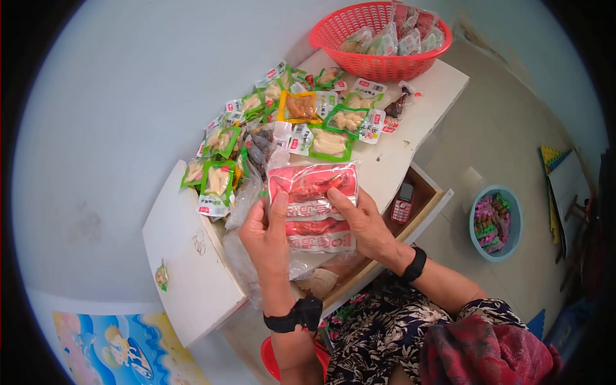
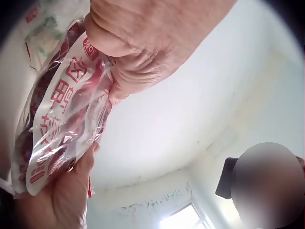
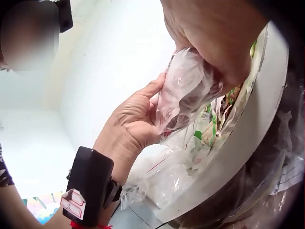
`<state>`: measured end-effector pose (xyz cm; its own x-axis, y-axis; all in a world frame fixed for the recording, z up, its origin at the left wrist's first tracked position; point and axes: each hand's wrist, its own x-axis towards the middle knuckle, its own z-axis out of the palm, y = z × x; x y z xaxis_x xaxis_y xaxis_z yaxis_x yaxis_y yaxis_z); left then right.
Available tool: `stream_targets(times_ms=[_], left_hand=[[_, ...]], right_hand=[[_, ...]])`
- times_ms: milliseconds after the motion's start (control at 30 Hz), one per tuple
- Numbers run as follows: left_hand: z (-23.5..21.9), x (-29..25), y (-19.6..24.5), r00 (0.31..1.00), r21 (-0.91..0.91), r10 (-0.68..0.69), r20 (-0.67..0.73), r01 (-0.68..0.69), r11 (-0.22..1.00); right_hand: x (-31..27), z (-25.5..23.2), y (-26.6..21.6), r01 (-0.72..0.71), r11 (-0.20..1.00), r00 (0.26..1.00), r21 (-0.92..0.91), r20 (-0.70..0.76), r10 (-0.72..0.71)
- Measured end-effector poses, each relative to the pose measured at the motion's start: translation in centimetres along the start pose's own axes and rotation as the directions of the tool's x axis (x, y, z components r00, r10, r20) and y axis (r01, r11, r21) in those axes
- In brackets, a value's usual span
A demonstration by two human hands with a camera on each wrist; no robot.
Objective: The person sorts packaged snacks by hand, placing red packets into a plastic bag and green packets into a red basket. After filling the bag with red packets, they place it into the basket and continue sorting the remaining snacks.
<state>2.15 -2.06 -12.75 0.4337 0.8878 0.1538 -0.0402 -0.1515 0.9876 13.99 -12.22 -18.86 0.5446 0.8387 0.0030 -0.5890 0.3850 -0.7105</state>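
Observation:
Both hands grip a bundle of red-and-white printed snack packets in clear shiny plastic, held low over the white table's front side. The left hand holds its left edge, thumb on the upper face. On the opposite edge is the right hand, its thumb also laid over the top. Side on, the left wrist view shows the bundle as thick, with red lettering, between the two hands. In the right wrist view its clear wrapping is crumpled; the fingers beneath are partly hidden.
Several green-edged food packets and an orange one lie piled on the white table. A red basket with packets stands behind. An open drawer holds a phone. A blue basin sits on the floor.

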Motion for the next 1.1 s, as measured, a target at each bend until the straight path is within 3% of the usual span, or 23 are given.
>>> stream_targets(times_ms=[167, 467, 667, 767, 967, 1100], left_hand=[[-0.4, -0.8, 0.2, 0.987, -0.08, -0.132, 0.096, 0.139, 0.987], [-1.7, -1.1, -0.3, 0.943, -0.192, -0.221, 0.25, 0.272, 0.943], [-0.6, -1.8, -0.3, 0.962, -0.27, -0.201, 0.185, 0.246, 0.931], [-0.3, -1.3, -0.4, 0.949, -0.297, -0.257, 0.183, 0.303, 0.905], [0.4, 0.7, 2.0, 0.901, -0.141, -0.204, 0.383, 0.276, 0.951], [2.3, 1.8, 2.7, 0.892, -0.132, -0.169, 0.42, 0.245, 0.961]], right_hand=[[-0.3, 0.0, 0.0, 0.019, 0.999, 0.999, 0.027, -0.029, -0.018], [0.3, -1.1, -1.0, 0.006, 1.0, 0.998, 0.016, 0.058, -0.007], [0.0, -0.7, -2.1, -0.042, 0.998, 0.998, 0.053, 0.041, 0.04], [0.6, -1.1, -1.5, 0.01, 0.999, 1.0, -0.041, 0.007, -0.01], [0.1, -0.6, -4.5, 0.036, 0.999, 0.999, -0.01, -0.026, -0.036], [0.3, -1.0, -6.0, 0.086, 0.996, 0.995, -0.018, -0.051, -0.087]])
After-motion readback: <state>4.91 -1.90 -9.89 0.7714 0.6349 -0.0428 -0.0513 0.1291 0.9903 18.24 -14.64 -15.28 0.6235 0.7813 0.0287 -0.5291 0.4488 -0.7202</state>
